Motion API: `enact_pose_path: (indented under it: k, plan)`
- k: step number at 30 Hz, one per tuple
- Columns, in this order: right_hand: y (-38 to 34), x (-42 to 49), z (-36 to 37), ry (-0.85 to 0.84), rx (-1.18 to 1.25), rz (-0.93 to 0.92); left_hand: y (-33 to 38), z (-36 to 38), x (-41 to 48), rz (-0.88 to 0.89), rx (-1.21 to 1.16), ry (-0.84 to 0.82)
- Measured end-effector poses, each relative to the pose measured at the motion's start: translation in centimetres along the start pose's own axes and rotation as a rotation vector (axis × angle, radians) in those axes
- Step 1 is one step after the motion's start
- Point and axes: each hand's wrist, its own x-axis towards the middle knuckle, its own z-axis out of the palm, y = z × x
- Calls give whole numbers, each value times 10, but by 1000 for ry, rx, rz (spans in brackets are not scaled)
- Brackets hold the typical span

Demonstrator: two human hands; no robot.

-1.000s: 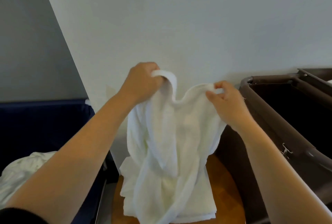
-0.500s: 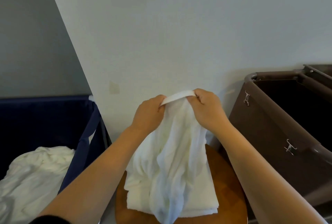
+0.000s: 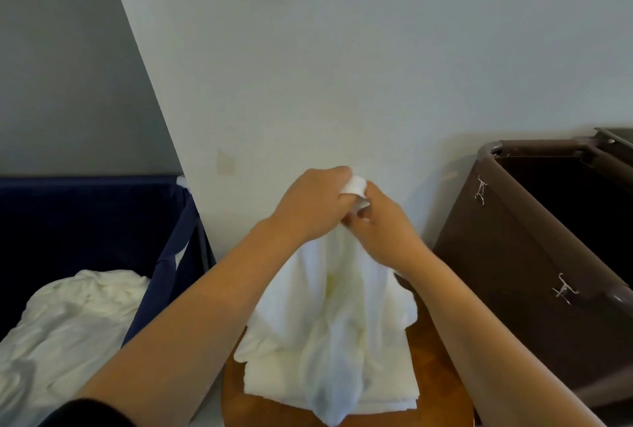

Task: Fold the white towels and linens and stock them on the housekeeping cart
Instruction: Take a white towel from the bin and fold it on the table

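A white towel [image 3: 337,317] hangs in front of me, gathered at its top edge. My left hand [image 3: 310,205] and my right hand [image 3: 383,228] meet there, both pinching that top edge, fingers touching. The towel's lower part drapes onto a folded stack of white towels [image 3: 274,380] lying on a round wooden stool [image 3: 430,375]. The brown housekeeping cart [image 3: 534,248] stands to the right, its dark bin open at the top.
A navy fabric laundry hamper [image 3: 171,248] stands at the left with crumpled white linens [image 3: 65,330] inside. A pale wall rises straight ahead behind the stool. Metal clips hang on the cart's side.
My hands, a towel's width apart a second ago, have come together at the top edge. The towel now hangs bunched and lower.
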Motion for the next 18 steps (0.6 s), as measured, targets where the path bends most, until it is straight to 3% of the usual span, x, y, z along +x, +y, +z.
enact_pose_path:
  k: [2,5,11,13,16,18]
  plan:
    - [-6,4,-6,151,56,-30,10,-6,5,84,24,35]
    - [-10,8,-20,240,114,-22,-3,-1,8,88,39,104]
    - [0,22,-38,447,307,95,-64,36,-13,-327,-163,49]
    - [5,26,-44,472,278,150,-66,30,-11,-309,-173,144]
    - [5,24,-49,262,153,144,-48,-2,6,-155,-137,255]
    - [-5,21,-42,20,88,70,-25,-22,18,-20,-43,137]
